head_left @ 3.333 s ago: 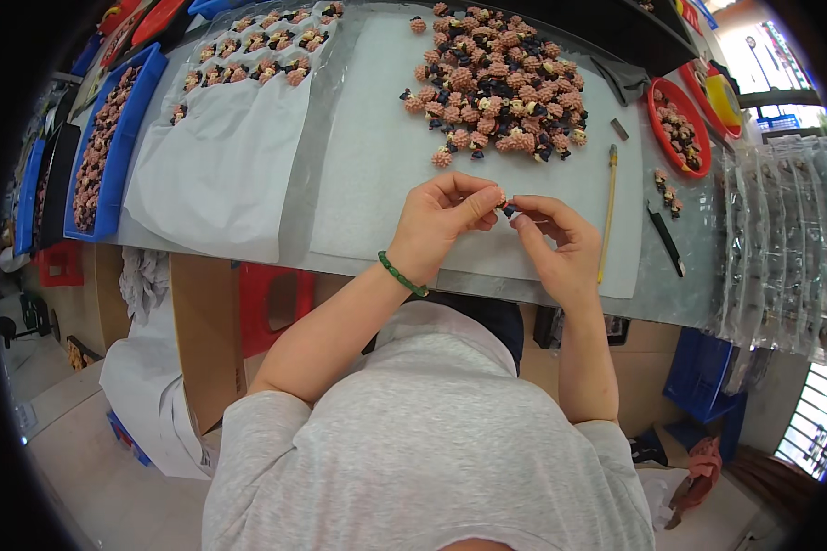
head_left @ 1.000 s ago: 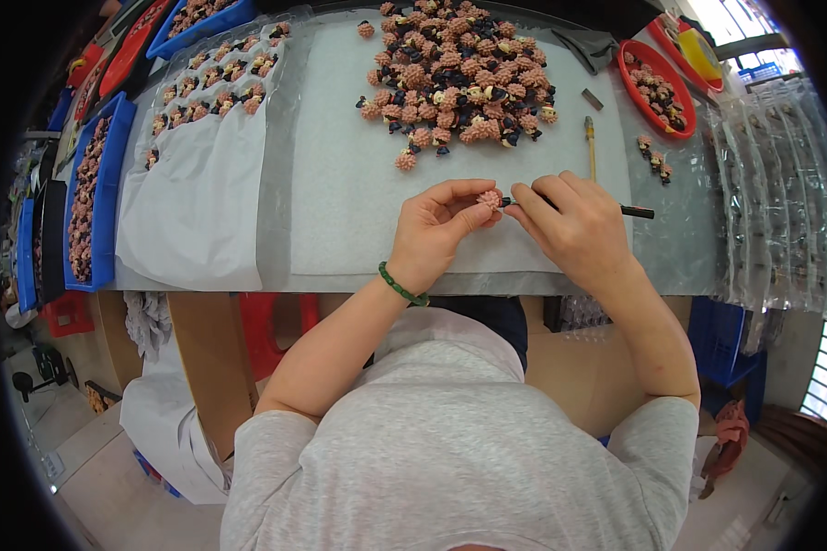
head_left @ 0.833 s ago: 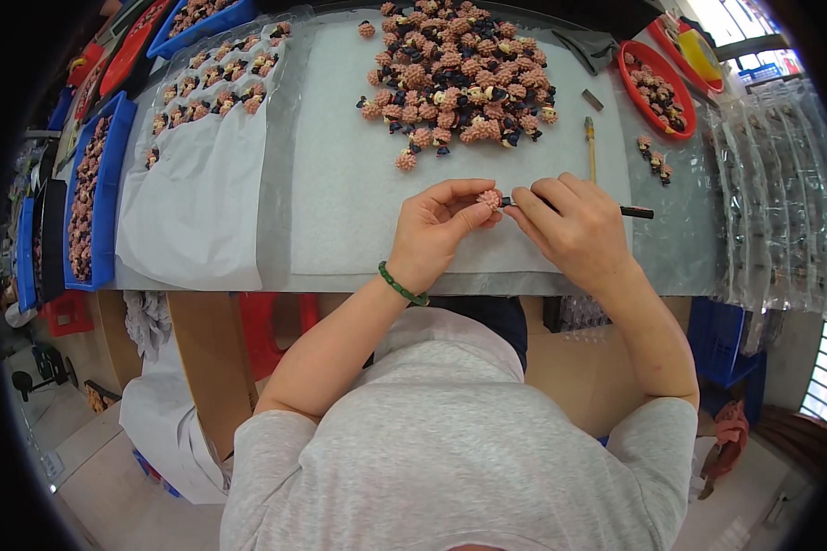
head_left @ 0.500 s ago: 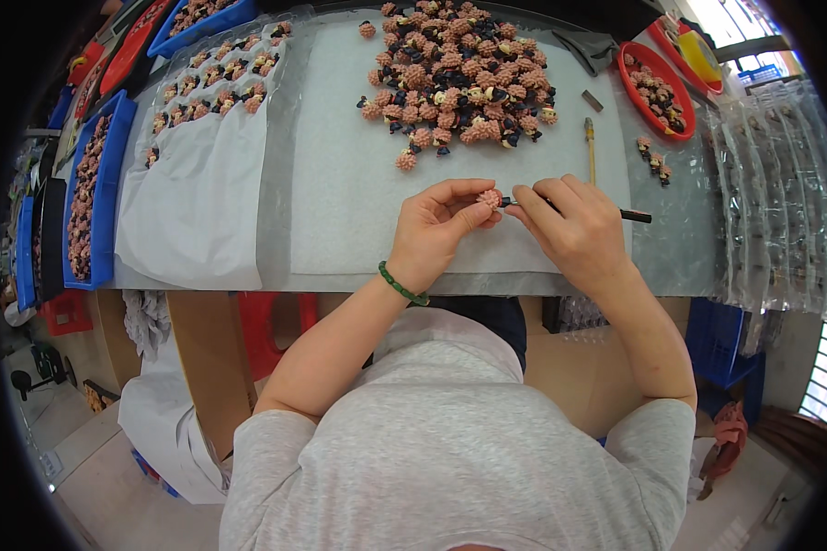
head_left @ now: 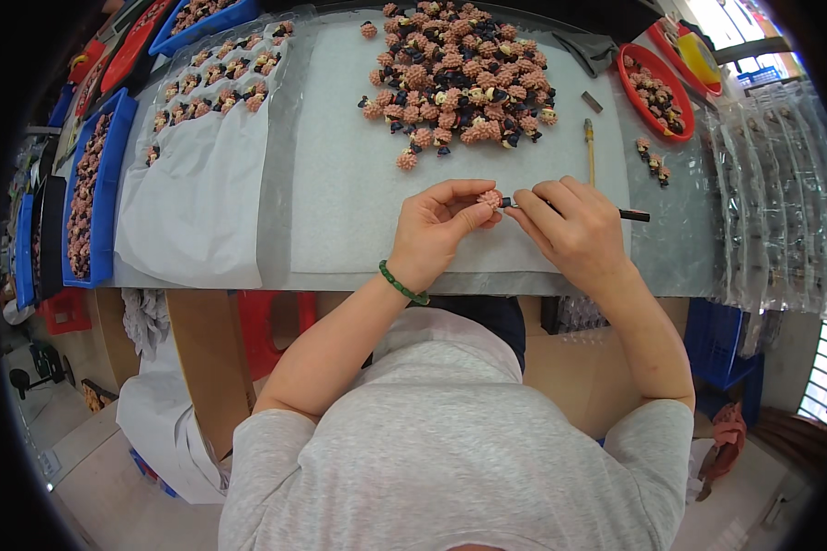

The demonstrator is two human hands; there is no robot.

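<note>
My left hand [head_left: 439, 225], with a green bead bracelet at its wrist, pinches a small figurine [head_left: 490, 198] between thumb and fingers. Its pink knobbly head faces left and its dark end points right. My right hand [head_left: 574, 228] is closed round a thin black-handled tool [head_left: 635, 216], whose handle sticks out to the right. The tool's front end is at the figurine's dark end; its tip is too small to make out. Beyond my hands lies a heap of similar pink and dark-blue figurines [head_left: 459, 78] on a white sheet [head_left: 340, 202].
At the left, a tray of figurines [head_left: 220, 78] is partly covered by white paper [head_left: 193, 202], beside a blue bin [head_left: 110, 193]. To the right are a yellow-handled stick [head_left: 591, 151], a small grey block [head_left: 592, 101], a red bowl [head_left: 685, 129] and stacked clear plastic trays [head_left: 772, 202].
Almost nothing differs. The black-handled tool has shifted very slightly in my right hand, while the figurine stays in my left.
</note>
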